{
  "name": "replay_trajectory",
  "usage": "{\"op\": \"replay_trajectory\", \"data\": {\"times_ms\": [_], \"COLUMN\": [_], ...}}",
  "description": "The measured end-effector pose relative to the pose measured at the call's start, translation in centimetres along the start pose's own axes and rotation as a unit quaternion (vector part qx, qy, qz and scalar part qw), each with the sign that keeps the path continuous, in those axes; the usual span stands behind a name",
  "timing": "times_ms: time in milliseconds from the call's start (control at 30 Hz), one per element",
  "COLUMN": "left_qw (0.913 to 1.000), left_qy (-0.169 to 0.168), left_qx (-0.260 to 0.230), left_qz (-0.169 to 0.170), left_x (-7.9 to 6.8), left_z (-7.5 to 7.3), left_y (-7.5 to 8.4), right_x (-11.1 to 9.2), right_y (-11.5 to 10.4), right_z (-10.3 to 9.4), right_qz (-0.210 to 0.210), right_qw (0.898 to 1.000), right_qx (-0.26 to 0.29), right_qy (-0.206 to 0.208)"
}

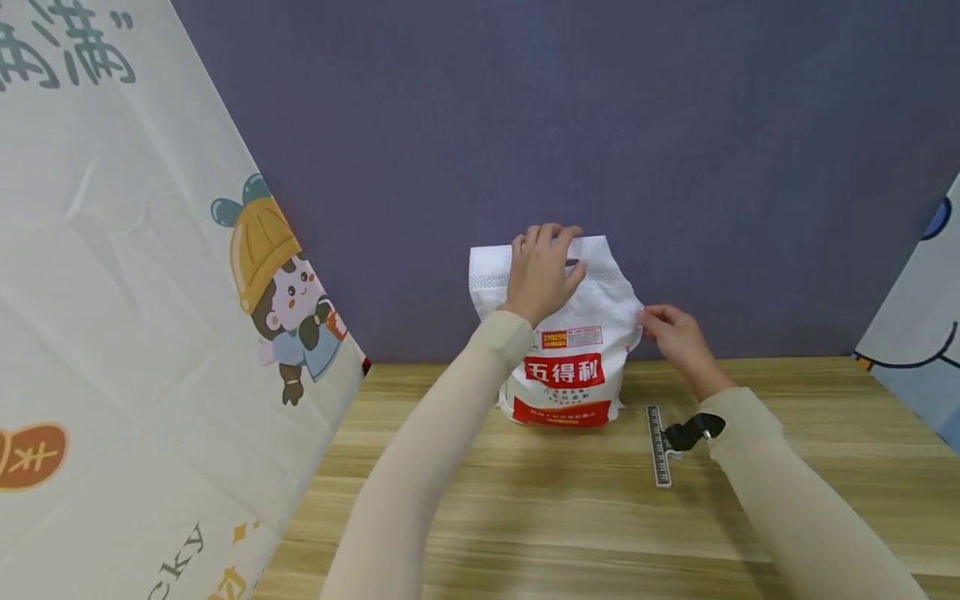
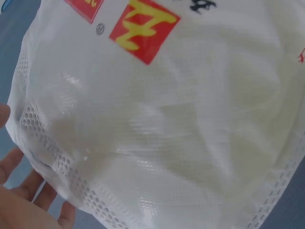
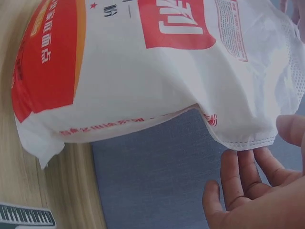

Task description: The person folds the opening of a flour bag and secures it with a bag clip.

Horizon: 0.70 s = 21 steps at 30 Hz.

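A white flour bag [image 1: 615, 312] with red printed panels stands upright on the wooden table, against the dark blue backing. My left hand [image 1: 542, 279] grips its top edge beside the handle slot, fingers over the edge and thumb in front. In the left wrist view the fingers of that hand [image 2: 31, 200] show along the perforated band of the bag [image 2: 157, 124]. My right hand [image 1: 678, 337] pinches the bag's right side edge. The right wrist view shows this hand [image 3: 257, 191] with its thumb on one face of the stitched edge and fingertips on the other.
On the table [image 1: 525, 517], below my right wrist, lies a narrow strip with black and white stripes [image 1: 658, 446]. A black device [image 1: 693, 431] sits at the right cuff. Blue-grey backing [image 1: 712, 167] rises behind, and a white printed sheet [image 1: 150, 292] slopes along the left side.
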<state>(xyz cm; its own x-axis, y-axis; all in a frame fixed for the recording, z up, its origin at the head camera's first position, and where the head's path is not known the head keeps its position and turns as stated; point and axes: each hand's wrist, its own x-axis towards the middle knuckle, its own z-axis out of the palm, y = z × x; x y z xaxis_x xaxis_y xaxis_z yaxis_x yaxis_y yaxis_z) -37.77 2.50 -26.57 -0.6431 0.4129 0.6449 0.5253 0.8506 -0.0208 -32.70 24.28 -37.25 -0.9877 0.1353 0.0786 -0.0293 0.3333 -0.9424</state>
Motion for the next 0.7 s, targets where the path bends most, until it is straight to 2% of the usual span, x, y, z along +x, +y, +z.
{"op": "replay_trajectory", "data": {"times_ms": [233,467,700], "left_qw": [0.999,0.996,0.9919], "left_qy": [-0.044,-0.088,-0.124], "left_qx": [-0.005,-0.013,-0.026], "left_qz": [-0.007,-0.002,0.0], "left_x": [0.9,1.6,2.0], "left_z": [-0.2,-0.8,-1.0], "left_y": [-0.1,0.2,0.4], "right_x": [0.6,1.0,1.1], "right_y": [0.2,0.4,0.7], "right_z": [0.1,0.1,0.1], "right_qz": [0.025,0.033,0.034], "right_qw": [0.999,0.996,0.983], "right_qx": [0.029,0.085,0.174], "right_qy": [-0.015,-0.026,-0.046]}}
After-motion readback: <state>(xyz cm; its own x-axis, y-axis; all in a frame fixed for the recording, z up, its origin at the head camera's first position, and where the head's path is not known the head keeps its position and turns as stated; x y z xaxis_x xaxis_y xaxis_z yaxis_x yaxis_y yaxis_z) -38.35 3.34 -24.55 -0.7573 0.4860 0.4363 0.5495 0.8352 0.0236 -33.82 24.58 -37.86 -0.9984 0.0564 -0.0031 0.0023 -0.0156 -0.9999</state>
